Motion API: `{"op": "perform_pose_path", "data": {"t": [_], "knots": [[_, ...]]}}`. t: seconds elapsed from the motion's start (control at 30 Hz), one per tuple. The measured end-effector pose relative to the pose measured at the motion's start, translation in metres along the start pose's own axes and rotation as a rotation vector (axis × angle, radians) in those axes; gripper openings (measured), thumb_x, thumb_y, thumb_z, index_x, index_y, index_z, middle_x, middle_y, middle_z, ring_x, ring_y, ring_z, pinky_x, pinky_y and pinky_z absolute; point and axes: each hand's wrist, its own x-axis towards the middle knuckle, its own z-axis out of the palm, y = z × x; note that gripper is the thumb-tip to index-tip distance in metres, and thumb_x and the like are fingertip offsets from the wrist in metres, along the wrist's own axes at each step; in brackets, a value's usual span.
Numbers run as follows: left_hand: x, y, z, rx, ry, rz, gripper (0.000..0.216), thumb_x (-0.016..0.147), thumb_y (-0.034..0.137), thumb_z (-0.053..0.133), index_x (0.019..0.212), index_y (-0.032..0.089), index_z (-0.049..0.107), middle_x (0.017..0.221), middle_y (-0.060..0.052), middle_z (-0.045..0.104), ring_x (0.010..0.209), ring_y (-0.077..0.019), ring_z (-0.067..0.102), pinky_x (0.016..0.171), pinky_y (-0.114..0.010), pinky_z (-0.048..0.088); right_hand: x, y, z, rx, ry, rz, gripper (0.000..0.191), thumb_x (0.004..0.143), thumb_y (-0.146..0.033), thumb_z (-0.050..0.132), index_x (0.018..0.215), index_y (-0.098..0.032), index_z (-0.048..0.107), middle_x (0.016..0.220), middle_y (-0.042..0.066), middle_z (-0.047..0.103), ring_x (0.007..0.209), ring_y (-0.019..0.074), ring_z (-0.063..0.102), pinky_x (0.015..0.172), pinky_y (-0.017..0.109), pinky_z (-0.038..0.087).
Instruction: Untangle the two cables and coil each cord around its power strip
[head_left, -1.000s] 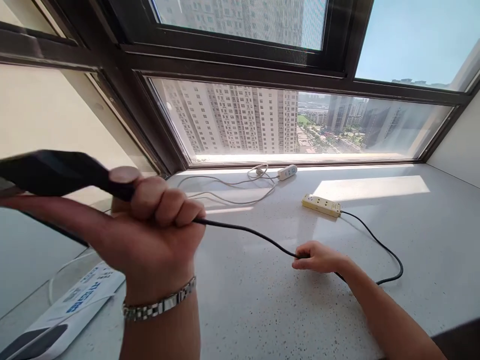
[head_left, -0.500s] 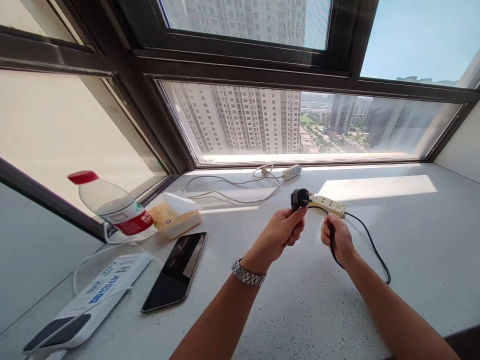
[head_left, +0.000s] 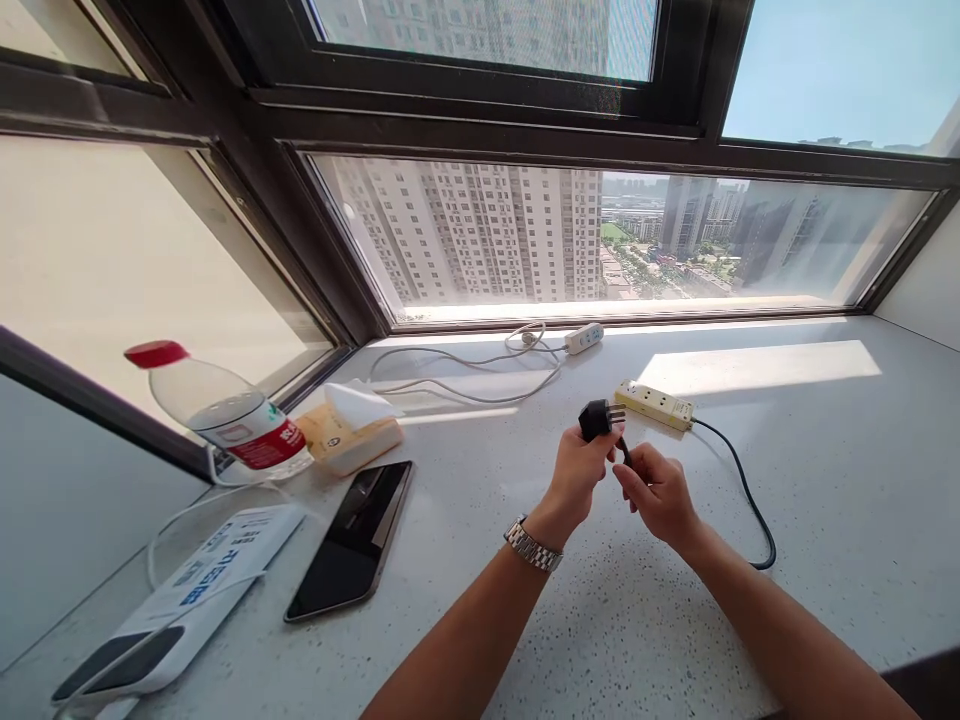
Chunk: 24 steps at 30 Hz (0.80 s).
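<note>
My left hand (head_left: pixel 579 476) is closed round a black plug (head_left: pixel 596 417), held up with its metal prongs pointing right. Close beside it, my right hand (head_left: pixel 656 492) pinches the black cord (head_left: pixel 752 509) just below the plug. The cord loops away to the right across the speckled white counter (head_left: pixel 825 480) and runs into a yellow power strip (head_left: pixel 654 404) lying just beyond my hands. A metal watch sits on my left wrist.
A white power strip (head_left: pixel 584 338) with a looped white cable lies by the window. At the left stand a red-capped water bottle (head_left: pixel 222 410), a tissue pack (head_left: pixel 352 431), a black phone (head_left: pixel 352 540) and a white-and-blue box (head_left: pixel 169 603).
My left hand moved from close to the camera out to the plug and holds it. Both hands have drawn back a little from the yellow power strip, and my right hand slid up the cord.
</note>
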Motion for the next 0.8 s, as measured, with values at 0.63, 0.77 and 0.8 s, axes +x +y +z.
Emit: {"op": "perform_pose_path", "data": {"t": [0.63, 0.77, 0.8], "knots": [[0.017, 0.065, -0.057, -0.168, 0.347, 0.215, 0.036, 0.051, 0.039, 0.079, 0.066, 0.016, 0.056, 0.058, 0.001, 0.062, 0.048, -0.0096, 0.055, 0.038, -0.018, 0.028, -0.011, -0.004, 0.025, 0.398, -0.411, 0.378, 0.041, 0.077, -0.049, 0.056, 0.051, -0.021, 0.04, 0.042, -0.008, 0.039, 0.032, 0.006, 0.04, 0.036, 0.019, 0.031], [0.016, 0.056, -0.047, -0.141, 0.307, 0.201, 0.046, 0.051, 0.052, 0.08, 0.065, 0.015, 0.056, 0.058, -0.001, 0.064, 0.049, -0.0122, 0.059, 0.042, -0.02, 0.035, -0.009, -0.007, 0.025, 0.434, -0.258, 0.408, 0.042, 0.075, -0.048, 0.054, 0.046, -0.022, 0.037, 0.037, -0.009, 0.035, 0.027, 0.0055, 0.037, 0.032, 0.019, 0.026], [0.015, 0.053, -0.045, -0.122, 0.287, 0.195, 0.048, 0.051, 0.055, 0.08, 0.063, 0.015, 0.056, 0.057, -0.001, 0.063, 0.048, -0.0119, 0.058, 0.043, -0.021, 0.036, -0.008, -0.008, 0.024, 0.445, -0.23, 0.408, 0.042, 0.075, -0.048, 0.054, 0.046, -0.022, 0.037, 0.036, -0.009, 0.035, 0.026, 0.0054, 0.036, 0.032, 0.019, 0.025]]}}
